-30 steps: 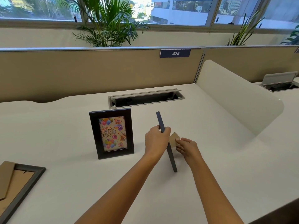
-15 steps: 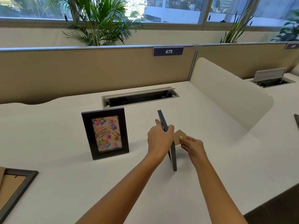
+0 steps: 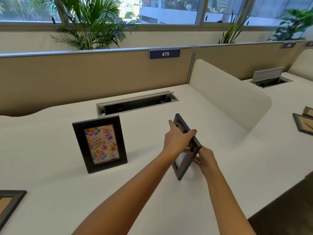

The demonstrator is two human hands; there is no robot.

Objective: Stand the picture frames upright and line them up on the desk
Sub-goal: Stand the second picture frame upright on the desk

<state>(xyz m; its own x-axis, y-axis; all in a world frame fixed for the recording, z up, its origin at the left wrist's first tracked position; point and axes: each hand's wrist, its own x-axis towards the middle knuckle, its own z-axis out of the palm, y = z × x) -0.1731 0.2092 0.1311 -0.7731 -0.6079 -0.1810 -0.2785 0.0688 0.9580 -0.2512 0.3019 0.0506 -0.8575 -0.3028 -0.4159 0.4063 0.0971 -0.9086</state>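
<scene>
At the far left edge a grey-framed picture frame (image 3: pixel 11 203) lies face down on the white desk (image 3: pixel 50 175), more cropped by the view than a second ago. Right of it, the black frame with the birthday-balloon picture (image 3: pixel 100 144) stands upright, unchanged. Further right, the left hand (image 3: pixel 177 141) is clamped over the top edge of a dark rectangular picture frame (image 3: pixel 187 150), which stands on its lower corner on the desk. A second ago it showed only its thin edge; now it has swung round so part of its front shows. The right hand (image 3: pixel 204 159) grips the frame's right side from behind; the brown stand it pinched earlier is hidden. On the neighbouring desk at far right, more flat frames (image 3: pixel 304 123) have come into view.
</scene>
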